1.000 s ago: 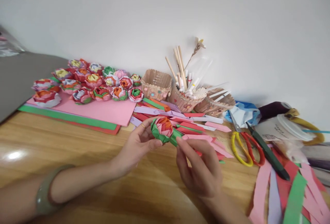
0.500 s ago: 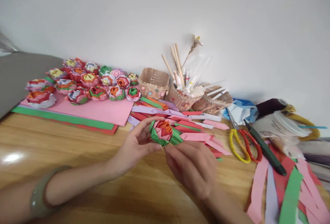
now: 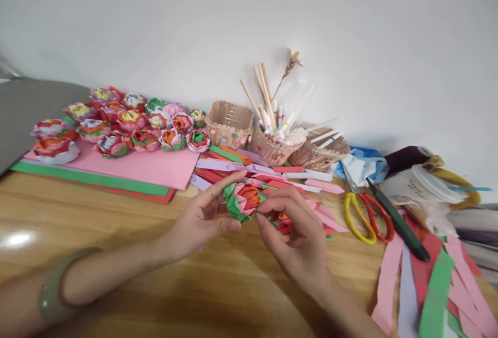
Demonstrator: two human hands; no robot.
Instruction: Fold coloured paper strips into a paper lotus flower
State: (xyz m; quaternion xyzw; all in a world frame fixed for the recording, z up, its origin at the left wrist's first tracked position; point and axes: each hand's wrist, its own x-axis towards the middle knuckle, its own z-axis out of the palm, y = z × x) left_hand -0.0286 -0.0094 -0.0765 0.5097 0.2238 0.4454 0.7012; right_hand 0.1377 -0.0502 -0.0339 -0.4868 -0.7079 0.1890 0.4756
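A folded paper flower point(image 3: 241, 204), with green outer petals, pink inside those and an orange centre, is raised over the table between my hands. My left hand point(image 3: 208, 216) grips it from the left, index finger along the top and thumb below. At its right edge, the thumb and fingertips of my right hand point(image 3: 298, 234) pinch the petals. Behind them lies a heap of folded paper strips point(image 3: 268, 169) in purple, red, white, pink and green, partly hidden by my right hand.
Several finished paper flowers point(image 3: 132, 119) sit on coloured paper sheets point(image 3: 163, 164) at the left. Decorated baskets point(image 3: 229, 129) stand along the wall, one with sticks and markers. Scissors point(image 3: 368, 219), a dark green craft knife point(image 3: 400, 226), a white tub point(image 3: 420, 185) and cut paper strips point(image 3: 438, 291) are at right.
My right hand has turned and moved its fingertips up to the flower's right edge. The flower has tilted, and the green strip that stuck out at its right no longer shows.
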